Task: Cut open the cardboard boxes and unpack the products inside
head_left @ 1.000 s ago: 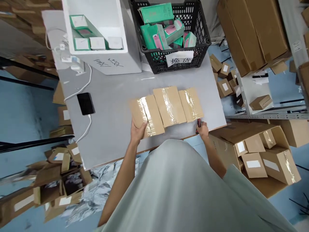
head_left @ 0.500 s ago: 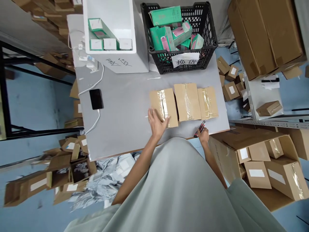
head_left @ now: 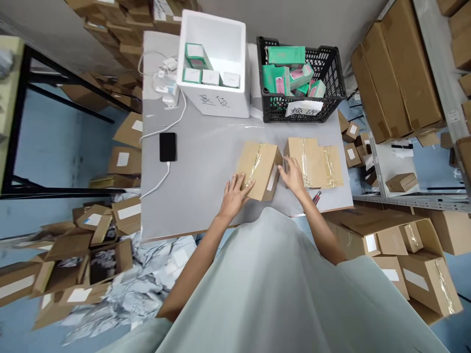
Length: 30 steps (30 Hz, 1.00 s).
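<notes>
A taped cardboard box sits at an angle on the grey table, a white label showing on its right side. My left hand rests on its near left part with the fingers spread. At the box's right side is my right hand, fingers apart and holding nothing; whether its fingertips touch the cardboard I cannot tell. Just beyond that hand stand two more taped cardboard boxes, a middle box and a right box, side by side. A red and black utility knife lies by the table's front edge, partly behind my right forearm.
At the back of the table stand a white foam bin and a black crate, both holding green boxes. A phone on a white cable lies to the left. A large carton of boxes stands at the right.
My right hand has let go of the utility knife and moved left to the nearest box. That box has turned and come apart from the other two. The view has shifted.
</notes>
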### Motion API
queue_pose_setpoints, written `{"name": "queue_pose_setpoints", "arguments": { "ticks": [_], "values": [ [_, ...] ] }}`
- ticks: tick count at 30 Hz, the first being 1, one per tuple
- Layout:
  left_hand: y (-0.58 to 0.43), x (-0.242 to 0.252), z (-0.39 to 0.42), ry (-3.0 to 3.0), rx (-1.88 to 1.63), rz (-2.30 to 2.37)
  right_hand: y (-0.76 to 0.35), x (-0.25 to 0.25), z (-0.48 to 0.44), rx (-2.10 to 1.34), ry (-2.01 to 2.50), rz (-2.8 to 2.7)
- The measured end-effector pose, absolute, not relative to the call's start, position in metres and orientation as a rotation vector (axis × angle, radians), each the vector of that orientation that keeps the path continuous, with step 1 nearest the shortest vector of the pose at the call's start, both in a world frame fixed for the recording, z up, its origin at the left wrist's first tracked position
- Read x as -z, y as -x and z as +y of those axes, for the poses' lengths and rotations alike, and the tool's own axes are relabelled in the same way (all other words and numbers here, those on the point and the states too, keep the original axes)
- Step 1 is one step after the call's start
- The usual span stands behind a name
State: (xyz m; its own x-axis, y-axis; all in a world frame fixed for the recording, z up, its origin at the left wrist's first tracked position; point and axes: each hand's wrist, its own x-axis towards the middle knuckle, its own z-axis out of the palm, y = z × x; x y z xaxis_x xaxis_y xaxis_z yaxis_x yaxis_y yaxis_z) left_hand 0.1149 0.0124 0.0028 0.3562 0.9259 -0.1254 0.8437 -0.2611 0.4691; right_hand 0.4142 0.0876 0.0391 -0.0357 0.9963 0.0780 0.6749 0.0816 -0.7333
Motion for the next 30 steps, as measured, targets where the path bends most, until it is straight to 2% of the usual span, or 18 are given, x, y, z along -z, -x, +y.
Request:
{"name": "queue_pose_setpoints", "arguments": {
  "ticks": [5,11,20,25,30],
  "values": [
    [-0.032,0.01,0.013,-2.007,-0.372,1.768,-0.379,-0.017,0.167,-0.872,1.828,-1.829],
    [-0.006,0.056,-0.009,-1.589,-0.379,1.749,-0.343,0.006,0.181,-1.05,1.939,-1.891],
    [-0.025,0.084,-0.03,-1.069,-0.608,1.595,-0.303,-0.012,0.222,-0.845,1.879,-2.199],
    [-0.007,0.09,-0.015,-0.935,-0.718,1.589,-0.304,-0.016,0.194,-0.701,2.076,-2.142],
    [0.014,0.099,-0.012,-0.818,-0.888,1.636,-0.326,-0.001,0.096,-0.756,2.156,-1.966]
  ]
}}
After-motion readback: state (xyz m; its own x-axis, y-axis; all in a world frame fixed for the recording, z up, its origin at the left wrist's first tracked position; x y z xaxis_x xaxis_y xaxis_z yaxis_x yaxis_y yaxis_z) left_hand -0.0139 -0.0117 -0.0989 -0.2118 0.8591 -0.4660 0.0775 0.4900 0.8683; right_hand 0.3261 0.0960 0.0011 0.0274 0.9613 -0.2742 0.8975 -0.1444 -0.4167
